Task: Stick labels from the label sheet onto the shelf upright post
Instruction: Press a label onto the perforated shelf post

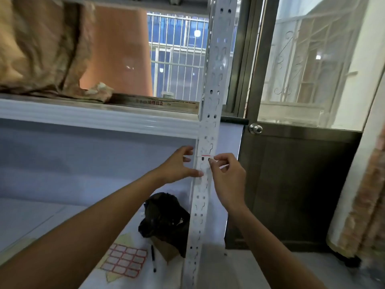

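Head view: right hand pinches a label against the post — left hand, fingers spread, steadies it. Next, I judge: smooth it flat, then fetch another from the sheet.

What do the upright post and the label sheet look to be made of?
upright post: probably white-painted steel, with punched slots and a crisp angle fold. label sheet: apparently matte paper stickers with red borders, lying flat on a yellowish backing.

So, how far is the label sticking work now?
No finished label shows on the upright post. In hand: the right hand presses a red-edged label onto it, with the left hand beside. Left: the label sheet below is nearly full.
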